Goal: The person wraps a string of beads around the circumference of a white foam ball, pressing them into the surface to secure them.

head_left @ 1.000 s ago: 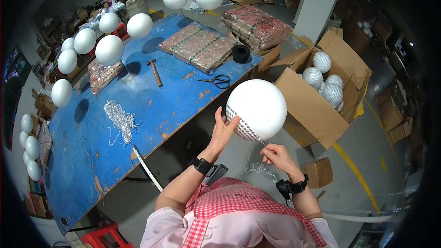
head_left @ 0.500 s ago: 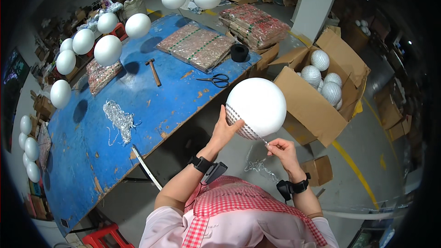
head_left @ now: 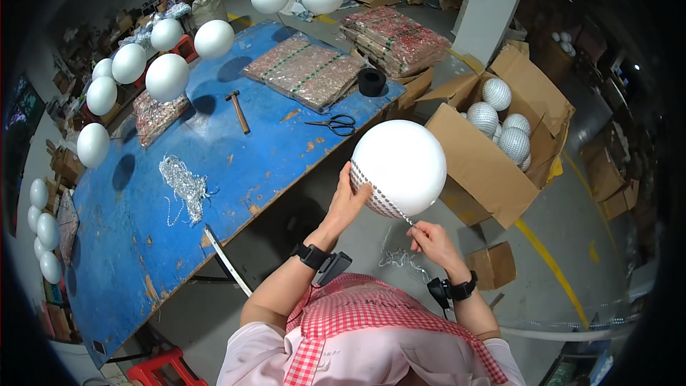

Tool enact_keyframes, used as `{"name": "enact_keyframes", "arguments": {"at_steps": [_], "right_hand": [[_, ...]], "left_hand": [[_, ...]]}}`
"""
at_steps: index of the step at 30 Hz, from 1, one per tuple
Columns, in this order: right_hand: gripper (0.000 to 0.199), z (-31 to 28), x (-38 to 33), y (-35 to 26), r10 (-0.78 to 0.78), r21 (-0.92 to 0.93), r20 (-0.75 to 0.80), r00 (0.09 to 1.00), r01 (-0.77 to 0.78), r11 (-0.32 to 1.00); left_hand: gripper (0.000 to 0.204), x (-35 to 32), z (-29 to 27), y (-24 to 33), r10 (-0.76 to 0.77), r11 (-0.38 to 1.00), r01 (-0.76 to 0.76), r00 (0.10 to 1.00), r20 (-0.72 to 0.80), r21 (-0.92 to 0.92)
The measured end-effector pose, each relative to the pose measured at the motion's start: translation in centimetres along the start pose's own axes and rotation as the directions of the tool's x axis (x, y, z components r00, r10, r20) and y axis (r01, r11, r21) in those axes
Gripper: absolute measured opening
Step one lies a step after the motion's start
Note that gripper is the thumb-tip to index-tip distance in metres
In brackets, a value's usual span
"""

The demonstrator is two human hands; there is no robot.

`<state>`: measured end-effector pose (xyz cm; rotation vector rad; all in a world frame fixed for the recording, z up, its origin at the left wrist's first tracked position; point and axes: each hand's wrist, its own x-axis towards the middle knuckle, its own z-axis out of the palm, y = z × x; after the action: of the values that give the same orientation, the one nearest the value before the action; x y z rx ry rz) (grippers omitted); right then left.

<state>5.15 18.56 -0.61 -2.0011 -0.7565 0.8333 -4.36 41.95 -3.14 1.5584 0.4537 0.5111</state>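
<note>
A large white ball [head_left: 401,161] is held in the air beyond the table's near edge. Rows of silver bead string [head_left: 379,196] wrap its lower left part. My left hand [head_left: 349,199] grips the ball's lower left side, thumb over the beaded rows. Just below the ball, my right hand [head_left: 433,240] pinches the bead string where it leaves the surface. The loose end of the string [head_left: 400,257] dangles in a tangle between my forearms.
On the blue table [head_left: 236,164] lie a silver bead pile [head_left: 184,189], hammer [head_left: 239,112], scissors [head_left: 334,124], black tape roll [head_left: 371,82] and wrapped bundle [head_left: 306,71]. White balls [head_left: 167,77] stand at left. An open carton [head_left: 479,161] at right holds beaded balls [head_left: 514,144].
My right hand has shifted slightly left and down with the bead string. The ball has turned a little, and my left thumb has moved slightly left on it.
</note>
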Motion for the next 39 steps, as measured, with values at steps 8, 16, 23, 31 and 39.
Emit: {"name": "enact_keyframes", "arguments": {"at_steps": [8,16,23,31,39], "right_hand": [[0.009,0.3,-3.8,-5.5,-0.326,0.14,-0.269,0.906,0.371,0.918],[0.007,0.2,-4.2,-6.1,-0.511,-0.08,-0.114,0.852,0.505,0.859],[0.011,0.7,-2.0,-3.5,-0.219,0.106,-0.265,0.939,0.254,0.961],[0.014,0.5,-0.2,-1.0,-0.186,-0.054,-0.207,0.961,0.178,0.983],[0.012,1.1,-2.5,-2.8,-0.208,0.256,-0.224,0.952,0.264,0.93]], "left_hand": [[0.095,-0.1,0.6,-0.2,0.008,1.0,-0.008,1.0,-0.013,-0.022],[0.091,-0.4,0.8,0.5,0.011,0.999,-0.008,0.997,-0.073,0.034],[0.067,-0.4,0.4,1.0,-0.091,0.98,0.087,0.996,-0.015,-0.177],[0.055,-0.3,0.3,1.4,-0.153,0.981,0.137,0.982,-0.107,-0.139],[0.071,-0.7,-0.9,2.7,0.001,0.983,0.019,0.994,0.106,-0.181]]}}
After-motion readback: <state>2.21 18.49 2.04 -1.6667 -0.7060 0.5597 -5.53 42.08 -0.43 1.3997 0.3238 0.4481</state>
